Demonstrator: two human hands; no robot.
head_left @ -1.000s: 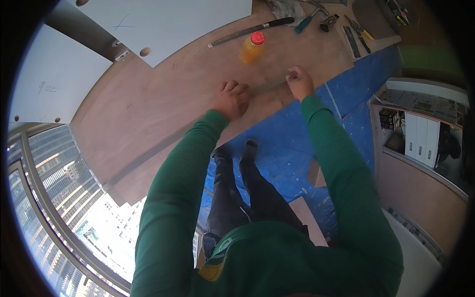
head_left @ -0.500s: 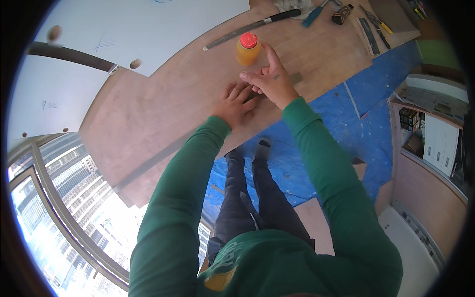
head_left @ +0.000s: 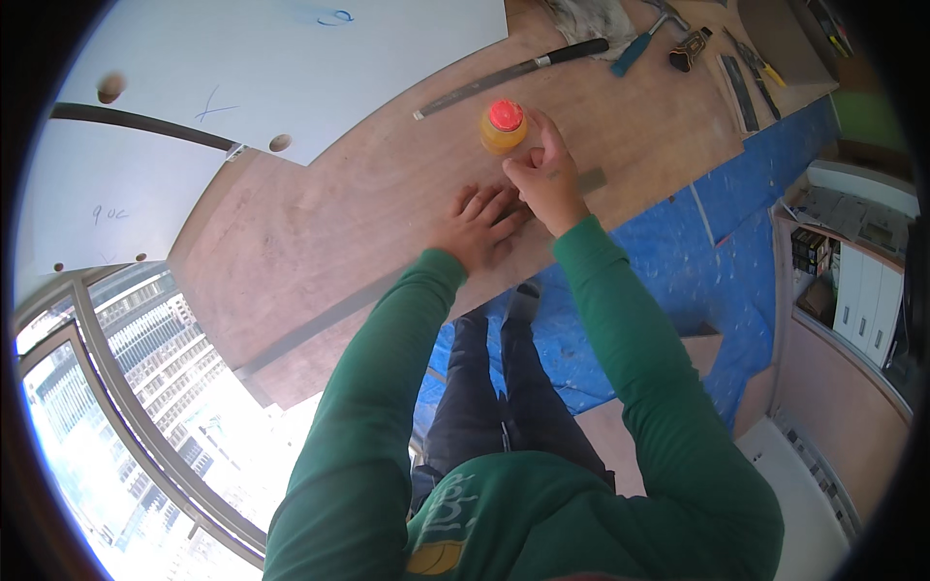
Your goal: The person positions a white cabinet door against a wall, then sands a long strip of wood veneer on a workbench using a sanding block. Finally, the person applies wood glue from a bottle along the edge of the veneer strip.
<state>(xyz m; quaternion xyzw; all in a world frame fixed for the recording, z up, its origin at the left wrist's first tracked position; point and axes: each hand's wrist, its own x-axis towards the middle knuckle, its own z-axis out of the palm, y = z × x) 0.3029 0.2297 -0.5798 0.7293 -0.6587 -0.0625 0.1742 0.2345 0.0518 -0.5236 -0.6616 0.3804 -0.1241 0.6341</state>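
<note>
Orange bottle (head_left: 504,129) with a red cap stands upright on the brown wooden tabletop (head_left: 329,232), toward its far side. The right hand (head_left: 545,182) is at the bottle's near right side, fingers curled, fingertips touching the bottle; whether this grip has closed around it cannot be told. The left hand (head_left: 480,225) lies flat and open on the tabletop just near and left of the right hand, holding nothing. A long flat blade with a black handle (head_left: 513,73) lies just beyond the bottle. Farther right lie a blue-handled tool (head_left: 639,50) and other small tools. A white panel (head_left: 291,68) covers the far left of the tabletop. Blue sheeting (head_left: 668,290) covers the floor to the right.
</note>
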